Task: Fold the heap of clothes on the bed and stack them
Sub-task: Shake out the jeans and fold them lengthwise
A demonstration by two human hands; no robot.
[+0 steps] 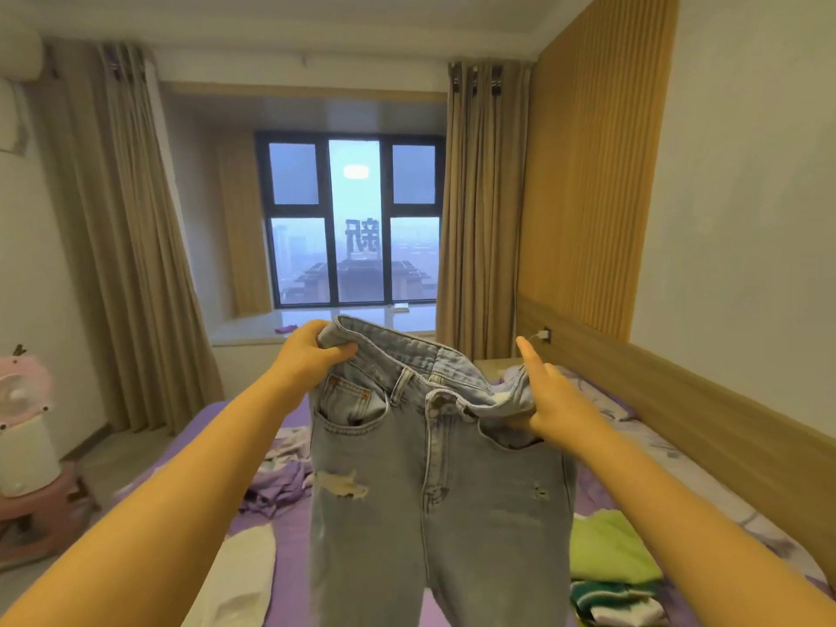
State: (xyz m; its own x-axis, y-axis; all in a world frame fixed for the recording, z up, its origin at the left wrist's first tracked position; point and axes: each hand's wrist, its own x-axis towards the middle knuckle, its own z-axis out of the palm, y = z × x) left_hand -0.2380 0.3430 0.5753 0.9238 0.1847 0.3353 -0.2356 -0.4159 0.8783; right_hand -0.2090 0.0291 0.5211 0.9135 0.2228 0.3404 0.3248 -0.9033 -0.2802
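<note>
jeans (434, 481) held up over bed (289, 558), legs cut off at frame bottom. left hand (312, 350) fingers clamped on waistband; right hand (549, 405) grips other side, forefinger straight. heap (280, 486) partly hidden behind.

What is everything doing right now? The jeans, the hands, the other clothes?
jeans: held up by the waistband, unfolded, legs hanging.
left hand: grips the waistband.
right hand: grips the waistband, forefinger pointing up.
green garment: folded, on the bed.
purple clothes: crumpled, unfolded.
curtains: drawn open.
</note>
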